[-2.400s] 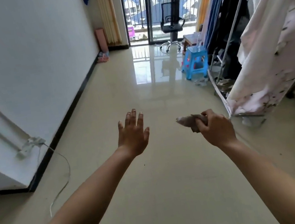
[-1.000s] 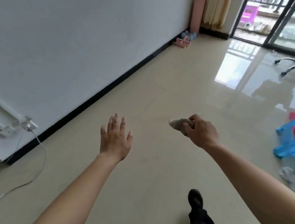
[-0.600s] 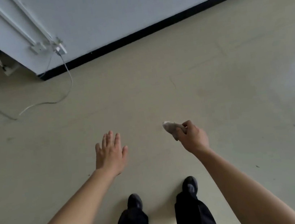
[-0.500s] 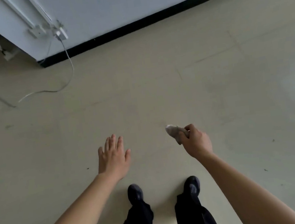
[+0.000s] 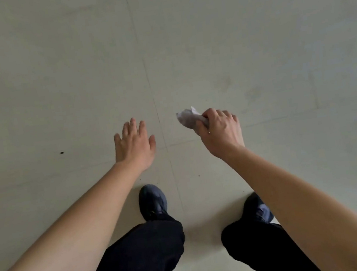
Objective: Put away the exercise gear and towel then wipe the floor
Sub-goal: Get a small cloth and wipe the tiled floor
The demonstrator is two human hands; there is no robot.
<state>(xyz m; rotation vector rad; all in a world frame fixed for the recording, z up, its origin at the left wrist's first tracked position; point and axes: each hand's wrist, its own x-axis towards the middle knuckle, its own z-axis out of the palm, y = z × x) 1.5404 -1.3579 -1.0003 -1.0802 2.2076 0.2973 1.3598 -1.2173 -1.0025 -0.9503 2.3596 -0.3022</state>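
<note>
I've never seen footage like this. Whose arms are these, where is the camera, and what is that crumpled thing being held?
There is no machine here. A person wears a wide-angle camera on the head, pointing down, so you see their own arms from above. The left hand is open with fingers spread and holds nothing. The right hand grips a crumpled greyish cloth. Below them are the person's dark trousers and dark shoes, standing on a pale tiled floor with thin joint lines and a small dark speck. Whether the cloth touches the floor cannot be told from this view.
</note>
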